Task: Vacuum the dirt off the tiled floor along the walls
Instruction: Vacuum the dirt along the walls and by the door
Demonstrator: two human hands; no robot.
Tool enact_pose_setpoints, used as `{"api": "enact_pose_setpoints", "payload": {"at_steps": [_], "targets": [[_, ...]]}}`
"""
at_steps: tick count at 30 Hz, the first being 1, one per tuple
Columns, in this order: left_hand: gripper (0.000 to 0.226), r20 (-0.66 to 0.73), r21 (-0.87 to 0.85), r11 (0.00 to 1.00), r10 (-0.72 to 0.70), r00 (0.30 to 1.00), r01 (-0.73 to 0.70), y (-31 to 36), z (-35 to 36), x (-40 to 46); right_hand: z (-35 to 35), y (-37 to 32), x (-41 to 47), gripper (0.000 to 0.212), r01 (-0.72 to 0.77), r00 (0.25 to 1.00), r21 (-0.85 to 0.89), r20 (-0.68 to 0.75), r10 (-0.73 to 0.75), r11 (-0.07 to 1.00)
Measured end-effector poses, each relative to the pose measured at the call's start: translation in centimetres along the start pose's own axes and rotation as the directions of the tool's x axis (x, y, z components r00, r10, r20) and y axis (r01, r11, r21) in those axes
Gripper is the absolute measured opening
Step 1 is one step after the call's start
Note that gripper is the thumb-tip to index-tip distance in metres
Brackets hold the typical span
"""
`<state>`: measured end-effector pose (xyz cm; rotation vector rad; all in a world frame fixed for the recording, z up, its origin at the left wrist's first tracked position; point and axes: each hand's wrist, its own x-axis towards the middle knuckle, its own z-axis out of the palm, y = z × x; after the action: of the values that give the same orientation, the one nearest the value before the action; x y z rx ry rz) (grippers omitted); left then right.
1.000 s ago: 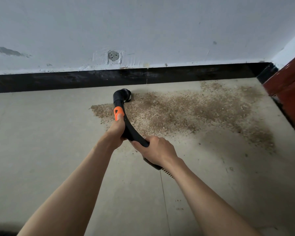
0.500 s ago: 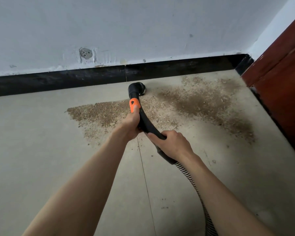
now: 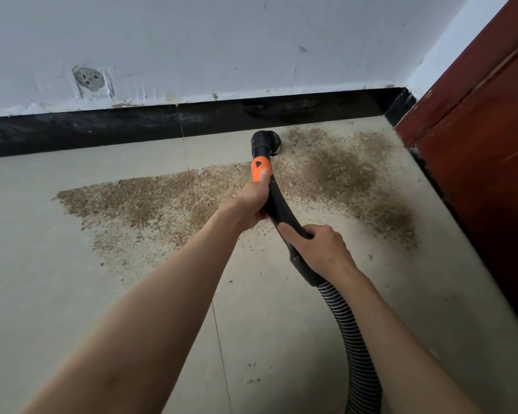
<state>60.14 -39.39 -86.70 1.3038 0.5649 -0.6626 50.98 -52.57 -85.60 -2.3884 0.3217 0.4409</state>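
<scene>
- Head view: the left hand [image 3: 251, 204] grips the black vacuum wand [image 3: 277, 204] at centre frame, fingers curled round it and the thumb pressed on the orange collar [image 3: 260, 169].
- The right hand [image 3: 319, 248] sits lower on the same wand, right of centre, fingers wrapped fully round it just above where the ribbed hose [image 3: 353, 348] joins.
- The hose runs down to the lower right edge of the frame.
- The nozzle [image 3: 265, 143] rests on the tiled floor [image 3: 72, 294] at upper centre, near the black skirting [image 3: 102, 127].
- The dirt [image 3: 150, 204] spreads in a brown patch from left of centre to the right, reaching towards the red-brown door [image 3: 485, 130]; the nozzle touches its upper edge.
- The white wall [image 3: 192, 40] fills the top of the frame, with a patched spot [image 3: 89, 79] at upper left.
</scene>
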Motion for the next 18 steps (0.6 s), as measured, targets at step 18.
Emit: {"api": "enact_pose_setpoints", "payload": {"at_steps": [18], "targets": [[0.053,-0.04,-0.02,0.998,-0.058,0.998,0.057,2.2,-5.5,-1.1,2.5,-5.0,0.6,0.053,0.079,0.993,0.005,0.087,-0.079,0.997]]}}
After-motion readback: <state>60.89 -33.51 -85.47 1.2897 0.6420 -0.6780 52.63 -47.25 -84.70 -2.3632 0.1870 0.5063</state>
